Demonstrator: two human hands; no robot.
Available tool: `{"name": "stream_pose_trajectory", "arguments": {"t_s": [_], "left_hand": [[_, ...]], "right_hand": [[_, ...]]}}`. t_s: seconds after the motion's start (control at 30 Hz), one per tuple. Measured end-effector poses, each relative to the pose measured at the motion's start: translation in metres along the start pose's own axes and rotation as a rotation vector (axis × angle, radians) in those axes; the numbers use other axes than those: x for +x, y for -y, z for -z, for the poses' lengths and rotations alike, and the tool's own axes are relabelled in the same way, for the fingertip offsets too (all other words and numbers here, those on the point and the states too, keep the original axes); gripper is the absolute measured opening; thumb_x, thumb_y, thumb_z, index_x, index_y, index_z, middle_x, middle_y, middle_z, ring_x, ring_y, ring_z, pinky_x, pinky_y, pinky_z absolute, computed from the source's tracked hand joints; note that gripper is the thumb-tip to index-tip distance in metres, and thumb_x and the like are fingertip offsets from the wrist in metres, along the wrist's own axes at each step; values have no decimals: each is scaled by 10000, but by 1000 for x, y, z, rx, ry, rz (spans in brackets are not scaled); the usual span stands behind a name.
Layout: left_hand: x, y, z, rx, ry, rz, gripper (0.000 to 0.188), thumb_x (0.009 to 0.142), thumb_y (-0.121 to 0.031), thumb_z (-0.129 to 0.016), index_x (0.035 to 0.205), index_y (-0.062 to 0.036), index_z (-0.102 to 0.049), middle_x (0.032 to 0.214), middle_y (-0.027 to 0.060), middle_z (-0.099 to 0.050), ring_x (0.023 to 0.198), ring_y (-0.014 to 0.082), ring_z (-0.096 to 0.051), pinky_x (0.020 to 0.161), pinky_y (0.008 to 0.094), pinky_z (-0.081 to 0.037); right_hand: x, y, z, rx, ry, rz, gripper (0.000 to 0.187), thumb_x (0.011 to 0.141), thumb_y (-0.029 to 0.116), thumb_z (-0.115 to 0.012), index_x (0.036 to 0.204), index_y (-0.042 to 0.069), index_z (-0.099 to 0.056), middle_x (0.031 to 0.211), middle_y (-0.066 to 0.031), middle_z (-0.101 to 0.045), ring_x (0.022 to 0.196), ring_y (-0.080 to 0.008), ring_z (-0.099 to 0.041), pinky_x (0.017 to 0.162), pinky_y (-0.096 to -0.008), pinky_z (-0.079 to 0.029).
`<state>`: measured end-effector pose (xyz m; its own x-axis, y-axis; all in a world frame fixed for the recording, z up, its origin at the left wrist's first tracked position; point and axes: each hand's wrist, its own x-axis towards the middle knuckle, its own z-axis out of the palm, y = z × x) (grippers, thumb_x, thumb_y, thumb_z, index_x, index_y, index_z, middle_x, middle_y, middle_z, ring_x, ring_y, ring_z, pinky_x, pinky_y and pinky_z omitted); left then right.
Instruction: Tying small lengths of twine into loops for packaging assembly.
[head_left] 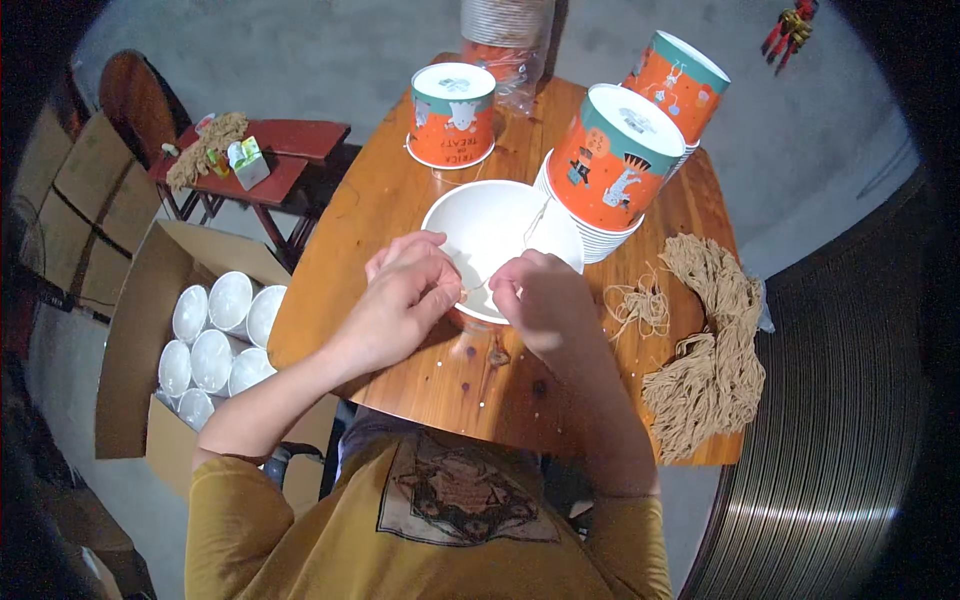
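Note:
A paper bucket point(465, 222) with a white inside stands before me on the wooden table, its mouth facing up toward me. From its far right wall a thin pale string point(537, 220) runs down across the opening to my hands. My left hand point(405, 290) is closed at the near left rim, thumb and fingers pinching the string's end. At the near right rim, my right hand point(545, 298) is closed too, pinching the same string. A short piece of it shows between the two hands; the fingertips partly cover the rest.
Upside-down orange and green buckets point(615, 165) stand stacked at the back right, another bucket point(450, 118) at the back left. A loose string tangle point(640, 305) and a tan string bundle point(720, 340) lie right. On the left, a cardboard box point(130, 350) holds several white-topped buckets.

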<state>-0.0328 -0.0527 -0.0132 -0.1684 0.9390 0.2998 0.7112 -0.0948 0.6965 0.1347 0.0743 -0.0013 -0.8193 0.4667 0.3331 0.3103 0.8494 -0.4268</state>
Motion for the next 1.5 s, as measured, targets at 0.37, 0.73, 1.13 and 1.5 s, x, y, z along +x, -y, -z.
{"name": "stream_pose_trajectory", "arguments": {"t_s": [0.37, 0.73, 1.13, 1.5], "left_hand": [[1, -6, 3, -60, 55, -199, 146, 921, -205, -573, 864, -72, -589, 1156, 23, -581, 1259, 273, -405, 1054, 442, -244], [6, 9, 7, -79, 117, -303, 153, 933, -214, -558, 862, -85, -599, 1055, -3, -610, 1108, 214, -487, 1049, 426, -212], [6, 14, 3, -74, -10, -314, 145, 907, -188, -595, 851, -55, -584, 883, 62, -541, 961, 252, -519, 1000, 420, -313], [7, 15, 1, -59, -35, -321, 149, 897, -180, -596, 836, -47, -572, 863, 81, -528, 923, 273, -507, 968, 407, -332]], "right_hand": [[21, -12, -9, 58, 25, 94, 136, 868, 123, -573, 841, 9, -641, 759, -214, -625, 719, -390, -630, 631, -450, -493], [34, -18, -11, 305, 201, 206, 98, 832, 148, -569, 814, 59, -607, 759, -123, -596, 726, -311, -647, 630, -411, -529], [-3, 16, 0, 340, -24, 106, 213, 775, 33, -593, 972, 77, -524, 888, -124, -564, 880, -306, -589, 768, -407, -473], [-2, 18, -12, 238, -151, 167, 155, 785, 3, -635, 867, 47, -512, 771, -85, -558, 679, -235, -592, 574, -311, -490]]}}
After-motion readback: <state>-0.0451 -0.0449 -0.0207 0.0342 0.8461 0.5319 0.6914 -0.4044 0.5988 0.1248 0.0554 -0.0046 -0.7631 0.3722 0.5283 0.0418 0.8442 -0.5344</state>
